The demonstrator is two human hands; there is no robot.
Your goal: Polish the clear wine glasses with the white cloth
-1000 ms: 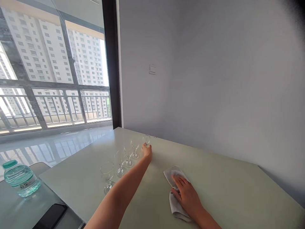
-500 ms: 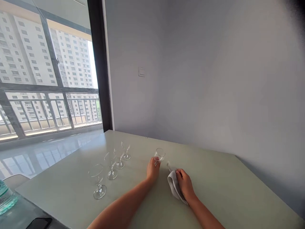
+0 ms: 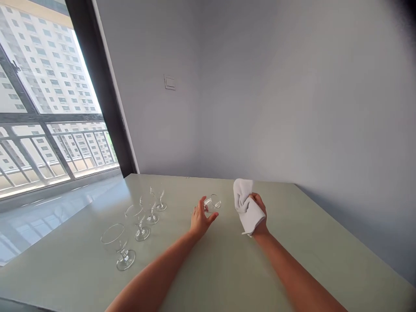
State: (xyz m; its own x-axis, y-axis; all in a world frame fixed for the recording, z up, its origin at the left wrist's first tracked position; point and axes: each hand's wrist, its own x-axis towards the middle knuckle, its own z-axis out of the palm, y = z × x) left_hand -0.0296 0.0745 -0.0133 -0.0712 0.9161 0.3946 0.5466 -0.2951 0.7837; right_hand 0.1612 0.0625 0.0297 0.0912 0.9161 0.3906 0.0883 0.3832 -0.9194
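My left hand (image 3: pixel 200 219) grips a small clear stemmed glass (image 3: pixel 212 203) over the middle of the table. The glass is tilted, its rim facing right, and my fingers and thumb curve around its lower part, hiding most of the stem. To the right, my right hand (image 3: pixel 259 210) is closed on a white cloth (image 3: pixel 248 206), which is bunched and hangs down from the fingers. Cloth and glass are apart. Several more stemmed glasses stand upright in a slanting row on the left, the nearest glass (image 3: pixel 118 245) being closest to me.
The pale green table (image 3: pixel 208 268) reaches back to the grey wall (image 3: pixel 276 108), which bears a light switch (image 3: pixel 169 82). On the left are a dark frame (image 3: pixel 97 86) and a window with a railing (image 3: pixel 81 147).
My right hand has lifted the cloth, which now hangs more spread out. The left hand has tipped the glass over to the right. The view has turned rightward.
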